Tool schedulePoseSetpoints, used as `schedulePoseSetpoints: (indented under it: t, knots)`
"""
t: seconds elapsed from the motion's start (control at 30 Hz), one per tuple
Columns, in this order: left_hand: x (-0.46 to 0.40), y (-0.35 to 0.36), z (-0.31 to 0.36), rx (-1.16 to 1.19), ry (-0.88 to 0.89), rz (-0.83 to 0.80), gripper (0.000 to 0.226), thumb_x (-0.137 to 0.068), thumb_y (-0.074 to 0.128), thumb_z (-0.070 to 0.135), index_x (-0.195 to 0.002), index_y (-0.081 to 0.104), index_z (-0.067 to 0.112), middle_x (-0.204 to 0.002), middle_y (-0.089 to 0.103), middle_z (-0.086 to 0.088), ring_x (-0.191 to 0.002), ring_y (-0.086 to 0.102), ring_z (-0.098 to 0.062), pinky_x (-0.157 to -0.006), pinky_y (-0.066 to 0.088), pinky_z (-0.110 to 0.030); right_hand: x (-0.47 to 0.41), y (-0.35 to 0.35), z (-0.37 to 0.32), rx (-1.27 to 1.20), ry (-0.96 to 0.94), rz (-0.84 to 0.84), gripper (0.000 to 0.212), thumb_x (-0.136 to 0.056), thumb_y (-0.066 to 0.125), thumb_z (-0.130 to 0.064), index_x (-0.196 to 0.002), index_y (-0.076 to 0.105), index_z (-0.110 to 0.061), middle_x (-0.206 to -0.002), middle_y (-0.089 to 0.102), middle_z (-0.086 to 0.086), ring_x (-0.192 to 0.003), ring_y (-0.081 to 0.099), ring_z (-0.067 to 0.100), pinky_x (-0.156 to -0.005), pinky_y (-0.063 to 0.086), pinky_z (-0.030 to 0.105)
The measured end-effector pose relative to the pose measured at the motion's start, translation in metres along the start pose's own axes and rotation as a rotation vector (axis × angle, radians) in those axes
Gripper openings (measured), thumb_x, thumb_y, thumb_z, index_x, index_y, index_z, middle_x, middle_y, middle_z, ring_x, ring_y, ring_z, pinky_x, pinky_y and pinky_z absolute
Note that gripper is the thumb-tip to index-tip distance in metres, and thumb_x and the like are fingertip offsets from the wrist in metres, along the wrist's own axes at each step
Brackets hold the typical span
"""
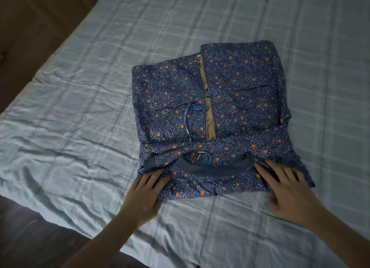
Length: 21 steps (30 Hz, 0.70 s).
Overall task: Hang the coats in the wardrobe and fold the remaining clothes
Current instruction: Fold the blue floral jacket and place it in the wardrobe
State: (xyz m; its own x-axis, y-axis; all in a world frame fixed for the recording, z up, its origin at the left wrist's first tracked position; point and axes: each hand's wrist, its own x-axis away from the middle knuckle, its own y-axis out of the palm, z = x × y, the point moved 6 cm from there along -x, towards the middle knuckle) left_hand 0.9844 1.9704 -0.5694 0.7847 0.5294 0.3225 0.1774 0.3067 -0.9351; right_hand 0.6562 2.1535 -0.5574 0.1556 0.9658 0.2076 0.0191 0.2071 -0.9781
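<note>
Garment: we note one blue floral jacket (212, 115) lying partly folded on the bed (80, 107), right of the bed's middle and close to its near edge, front side up.

Long axis: we read it as running from the near edge toward the far side of the bed, along the tan zipper strip (208, 107); the ribbed band (210, 167) is at the near end and is turned over onto the body.

Loose parts: blue drawcords (186, 117) lie on the front, left of the zipper; a second cord end shows just above the ribbed band.

Left hand: our left hand (146, 191) is on the near left corner of the jacket, fingers laid over the cloth. Whether the thumb is under the edge we cannot tell.

Right hand: our right hand (288, 187) lies on the near right corner, fingers spread and fairly straight, pressing and not pinching, as far as we can see.

Key relation: the unfolded bulk of the jacket lies straight ahead of both hands, away from us; each hand is about equally near its own corner.

Step, as we judge it: the near end looks ready to be turned over again toward the far end.

Risk, as we judge it: the drawcords may bunch inside the fold; the slick fabric may slide on the wrinkled sheet.

Floor: dark floor (30, 27) shows past the bed's left edge.
</note>
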Motion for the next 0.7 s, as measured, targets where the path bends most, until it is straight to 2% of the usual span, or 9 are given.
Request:
schedulePoseSetpoints:
  t: [0.1,0.17,0.27,0.37,0.43,0.5,0.6,0.63,0.7]
  knots:
    - [-0.007,-0.006,-0.003,-0.044,0.066,0.015,0.072,-0.058,0.076,0.03,-0.127,0.054,0.026,-0.13,0.054,0.001,-0.108,0.055,-0.022,-0.084,0.051,-0.036,-0.002,-0.002,0.006,0.042,-0.002,-0.045,0.098,-0.051,0.075,-0.022,-0.144,0.044,-0.023,-0.141,0.048,0.007,-0.117,0.049,0.032,-0.096,0.033,0.057]
    - [-0.012,-0.013,-0.007,-0.031,0.105,0.057,0.06,-0.064,0.069,0.031,-0.123,0.056,0.028,-0.124,0.058,0.003,-0.102,0.058,-0.02,-0.083,0.051,-0.033,-0.008,-0.001,0.01,0.042,0.014,-0.068,0.105,-0.048,0.085,-0.013,-0.143,0.042,-0.026,-0.136,0.053,0.006,-0.112,0.052,0.033,-0.09,0.037,0.058]
    - [-0.02,-0.024,-0.017,0.119,0.115,0.018,0.048,-0.072,0.05,0.034,-0.12,0.054,0.03,-0.114,0.061,0.009,-0.092,0.059,-0.017,-0.076,0.052,-0.029,-0.013,-0.002,0.016,0.035,0.013,-0.102,0.103,-0.049,0.088,-0.014,-0.141,0.042,-0.024,-0.134,0.054,0.005,-0.107,0.052,0.033,-0.08,0.043,0.052]
    - [-0.025,-0.031,-0.027,0.275,0.071,-0.064,0.044,-0.078,0.048,0.033,-0.121,0.057,0.028,-0.108,0.064,0.007,-0.095,0.06,-0.016,-0.077,0.05,-0.027,-0.015,-0.009,0.018,0.018,-0.018,-0.078,0.096,-0.047,0.088,-0.02,-0.137,0.053,-0.021,-0.13,0.057,0.004,-0.101,0.053,0.03,-0.071,0.045,0.045]
    - [-0.03,-0.037,-0.033,0.362,0.003,-0.123,0.038,-0.083,0.049,0.031,-0.12,0.058,0.028,-0.105,0.065,0.007,-0.095,0.06,-0.015,-0.076,0.046,-0.026,-0.019,-0.008,0.022,-0.003,-0.023,-0.112,0.094,-0.048,0.086,-0.018,-0.135,0.051,-0.021,-0.123,0.062,0.003,-0.093,0.057,0.03,-0.064,0.046,0.041]
    - [-0.036,-0.044,-0.039,0.393,0.003,-0.191,0.029,-0.088,0.051,0.029,-0.117,0.053,0.031,-0.095,0.064,0.008,-0.087,0.06,-0.014,-0.072,0.043,-0.029,-0.029,-0.01,0.034,-0.109,-0.003,-0.186,0.084,-0.059,0.081,-0.017,-0.134,0.043,-0.026,-0.115,0.065,0.003,-0.088,0.062,0.029,-0.062,0.049,0.04]
    - [-0.043,-0.059,-0.048,0.493,-0.014,-0.24,0.022,-0.092,0.052,0.031,-0.112,0.044,0.037,-0.084,0.06,0.006,-0.075,0.057,-0.012,-0.069,0.045,-0.035,-0.043,-0.031,0.059,-0.384,0.09,-0.283,0.05,-0.085,0.063,-0.02,-0.116,0.029,-0.041,-0.099,0.065,0.003,-0.081,0.065,0.022,-0.071,0.05,0.04]
    - [-0.046,-0.064,-0.053,0.54,-0.031,-0.24,0.021,-0.091,0.053,0.032,-0.11,0.046,0.037,-0.082,0.061,0.005,-0.074,0.057,-0.011,-0.069,0.046,-0.035,-0.049,-0.038,0.064,-0.448,0.1,-0.325,0.044,-0.088,0.06,-0.02,-0.11,0.029,-0.042,-0.095,0.064,0.001,-0.079,0.064,0.019,-0.073,0.05,0.04]
    - [-0.053,-0.078,-0.06,0.66,-0.081,-0.247,0.016,-0.088,0.056,0.032,-0.103,0.052,0.035,-0.077,0.062,0.004,-0.069,0.057,-0.008,-0.066,0.045,-0.03,-0.066,-0.054,0.073,-0.531,0.094,-0.324,0.034,-0.09,0.057,-0.016,-0.106,0.038,-0.039,-0.093,0.064,-0.002,-0.081,0.063,0.016,-0.076,0.049,0.036]
